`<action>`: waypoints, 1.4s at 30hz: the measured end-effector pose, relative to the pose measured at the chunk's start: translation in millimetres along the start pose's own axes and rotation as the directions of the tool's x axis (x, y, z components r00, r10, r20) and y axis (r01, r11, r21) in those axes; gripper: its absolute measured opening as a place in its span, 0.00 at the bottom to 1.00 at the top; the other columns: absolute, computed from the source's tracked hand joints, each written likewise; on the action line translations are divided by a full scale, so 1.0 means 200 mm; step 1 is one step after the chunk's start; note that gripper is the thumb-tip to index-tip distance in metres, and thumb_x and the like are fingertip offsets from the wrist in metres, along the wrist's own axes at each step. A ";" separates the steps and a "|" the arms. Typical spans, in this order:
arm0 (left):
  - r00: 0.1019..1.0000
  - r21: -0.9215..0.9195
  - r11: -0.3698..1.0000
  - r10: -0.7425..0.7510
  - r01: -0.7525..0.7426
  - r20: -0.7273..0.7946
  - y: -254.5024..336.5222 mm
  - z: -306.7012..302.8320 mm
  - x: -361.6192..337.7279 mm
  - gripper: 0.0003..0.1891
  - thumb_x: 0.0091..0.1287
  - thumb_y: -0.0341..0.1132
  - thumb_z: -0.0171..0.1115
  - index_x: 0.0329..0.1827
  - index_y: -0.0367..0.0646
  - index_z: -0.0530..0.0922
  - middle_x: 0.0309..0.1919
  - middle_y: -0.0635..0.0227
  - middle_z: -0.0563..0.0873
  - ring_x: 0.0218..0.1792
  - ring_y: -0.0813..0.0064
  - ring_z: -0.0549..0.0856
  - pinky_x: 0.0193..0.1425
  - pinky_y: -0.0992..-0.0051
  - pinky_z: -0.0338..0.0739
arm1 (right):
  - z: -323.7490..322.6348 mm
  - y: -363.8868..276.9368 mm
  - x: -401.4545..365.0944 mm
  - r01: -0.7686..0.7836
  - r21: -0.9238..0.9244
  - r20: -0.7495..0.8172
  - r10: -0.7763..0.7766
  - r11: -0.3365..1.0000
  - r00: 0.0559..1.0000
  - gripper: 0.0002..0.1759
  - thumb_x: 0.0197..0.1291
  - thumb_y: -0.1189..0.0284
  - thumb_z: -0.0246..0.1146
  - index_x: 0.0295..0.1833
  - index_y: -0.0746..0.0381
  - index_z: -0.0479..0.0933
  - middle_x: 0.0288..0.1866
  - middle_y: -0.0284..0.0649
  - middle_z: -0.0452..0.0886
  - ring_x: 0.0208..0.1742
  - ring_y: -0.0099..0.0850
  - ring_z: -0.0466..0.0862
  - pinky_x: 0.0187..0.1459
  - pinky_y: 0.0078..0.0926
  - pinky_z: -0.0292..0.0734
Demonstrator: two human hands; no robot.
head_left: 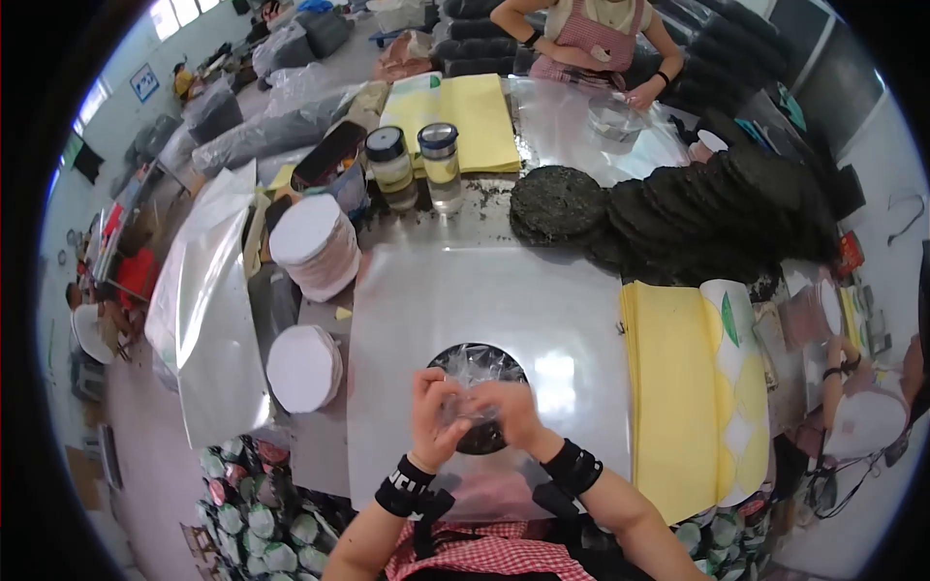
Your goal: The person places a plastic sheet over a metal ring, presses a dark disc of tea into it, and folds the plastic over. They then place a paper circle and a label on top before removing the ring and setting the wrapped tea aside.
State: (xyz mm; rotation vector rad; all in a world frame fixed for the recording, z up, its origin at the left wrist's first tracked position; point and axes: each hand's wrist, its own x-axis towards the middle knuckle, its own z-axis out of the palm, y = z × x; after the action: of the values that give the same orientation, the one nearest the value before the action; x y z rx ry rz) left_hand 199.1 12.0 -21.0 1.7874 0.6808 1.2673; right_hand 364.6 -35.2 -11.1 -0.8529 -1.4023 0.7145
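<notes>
Both hands are at a dark round cake (484, 442), pressed and rough like dried seaweed, which lies on a shiny metal sheet in front of me. Crinkled clear plastic film (477, 364) covers its upper part. My left hand (436, 416) has its fingers curled in on the film from the left. From the right, my right hand (508, 409) pinches the same film, its fingertips close to the left ones. The fingers partly hide the cake's middle.
Dark cakes (557, 205) are piled behind the metal sheet (407, 310). Yellow printed sheets (673, 397) lie at right; white paper discs (302, 370) stand at left. Two glass jars (441, 172) stand at the back. Opposite, a co-worker's hand (643, 95) touches clear plastic.
</notes>
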 end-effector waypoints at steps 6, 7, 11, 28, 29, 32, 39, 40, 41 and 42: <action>0.932 0.718 0.689 -0.186 -0.103 0.312 0.05 0.12 -0.03 0.10 0.60 0.30 0.65 0.42 0.37 0.80 0.48 0.58 0.78 0.52 0.55 0.77 0.56 0.59 0.74 | 0.13 -0.09 -0.13 -0.361 -0.426 -0.297 0.249 0.830 0.922 0.05 0.61 0.75 0.64 0.37 0.65 0.76 0.34 0.45 0.78 0.34 0.42 0.81 0.40 0.36 0.77; 0.935 0.717 0.689 -0.176 -0.107 0.309 0.05 0.10 -0.03 0.10 0.60 0.30 0.65 0.42 0.37 0.80 0.48 0.58 0.78 0.52 0.55 0.77 0.56 0.59 0.74 | 0.14 -0.10 -0.15 -0.292 -0.576 -0.280 0.152 0.764 0.948 0.05 0.59 0.75 0.65 0.37 0.65 0.76 0.37 0.45 0.78 0.36 0.45 0.79 0.41 0.38 0.77; 0.919 0.573 0.805 -0.097 -0.154 0.382 0.14 0.04 0.01 0.32 0.63 0.45 0.64 0.67 0.34 0.71 0.67 0.52 0.72 0.71 0.53 0.68 0.74 0.54 0.61 | 0.05 -0.07 -0.07 -0.224 -0.778 -0.146 0.178 0.587 0.973 0.06 0.57 0.76 0.64 0.40 0.64 0.77 0.40 0.44 0.77 0.41 0.45 0.80 0.41 0.40 0.79; 0.727 0.702 0.644 -0.319 -0.304 0.607 0.14 0.10 0.02 0.45 0.65 0.52 0.63 0.75 0.24 0.60 0.79 0.43 0.57 0.81 0.49 0.54 0.81 0.51 0.45 | -0.97 -0.36 -0.18 -0.567 -0.800 -0.572 0.035 0.199 0.819 0.10 0.63 0.69 0.66 0.40 0.66 0.80 0.41 0.46 0.83 0.44 0.48 0.83 0.45 0.44 0.79; 0.717 0.703 0.647 -0.336 -0.295 0.610 0.15 0.10 0.02 0.45 0.65 0.52 0.63 0.75 0.24 0.60 0.79 0.43 0.56 0.81 0.49 0.54 0.81 0.51 0.45 | -1.40 -0.20 -0.43 -0.582 -0.812 -0.567 -0.180 -0.043 0.804 0.11 0.65 0.67 0.66 0.44 0.65 0.82 0.44 0.49 0.85 0.46 0.51 0.83 0.46 0.45 0.78; 0.704 0.708 0.654 -0.370 -0.266 0.606 0.15 0.12 0.03 0.46 0.66 0.52 0.63 0.75 0.23 0.59 0.80 0.43 0.55 0.81 0.48 0.53 0.81 0.51 0.45 | -1.88 -0.15 -0.72 -0.593 -0.766 -0.555 -0.210 -0.247 0.805 0.15 0.63 0.64 0.68 0.49 0.63 0.84 0.46 0.50 0.87 0.46 0.50 0.85 0.46 0.43 0.79; 0.727 0.725 0.610 -0.334 -0.319 0.600 0.16 0.11 0.01 0.45 0.65 0.54 0.63 0.75 0.24 0.61 0.79 0.44 0.56 0.81 0.49 0.54 0.81 0.50 0.47 | -1.94 -0.19 -0.68 -0.717 -0.686 -0.712 -0.091 -0.121 0.697 0.13 0.62 0.61 0.67 0.41 0.60 0.87 0.33 0.47 0.87 0.36 0.49 0.86 0.37 0.43 0.79; 0.730 0.724 0.609 -0.325 -0.325 0.601 0.15 0.11 0.02 0.45 0.65 0.54 0.63 0.75 0.25 0.61 0.79 0.44 0.57 0.81 0.50 0.54 0.81 0.51 0.47 | -1.92 -0.18 -0.68 -0.714 -0.689 -0.709 -0.089 -0.123 0.699 0.13 0.62 0.61 0.67 0.41 0.60 0.87 0.33 0.47 0.87 0.36 0.49 0.86 0.37 0.43 0.79; 0.729 0.719 0.611 -0.318 -0.331 0.606 0.16 0.12 0.01 0.45 0.66 0.54 0.62 0.75 0.25 0.61 0.79 0.44 0.57 0.81 0.50 0.54 0.81 0.51 0.47 | -1.90 -0.19 -0.69 -0.699 -0.703 -0.694 -0.092 -0.128 0.714 0.13 0.62 0.61 0.66 0.40 0.59 0.87 0.33 0.48 0.86 0.36 0.49 0.86 0.37 0.44 0.78; 0.724 0.714 0.616 -0.319 -0.332 0.612 0.16 0.12 0.00 0.45 0.66 0.54 0.62 0.75 0.25 0.61 0.79 0.44 0.57 0.81 0.50 0.54 0.81 0.51 0.47 | -1.87 -0.19 -0.71 -0.688 -0.713 -0.682 -0.096 -0.134 0.725 0.13 0.63 0.60 0.66 0.39 0.59 0.87 0.33 0.48 0.86 0.35 0.50 0.85 0.37 0.45 0.78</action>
State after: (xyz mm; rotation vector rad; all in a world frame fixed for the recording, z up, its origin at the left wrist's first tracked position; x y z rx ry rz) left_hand 219.6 -12.2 1.9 2.7687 0.8354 0.0912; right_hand 727.3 -206.1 -45.1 -2.5266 -0.9002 -0.5471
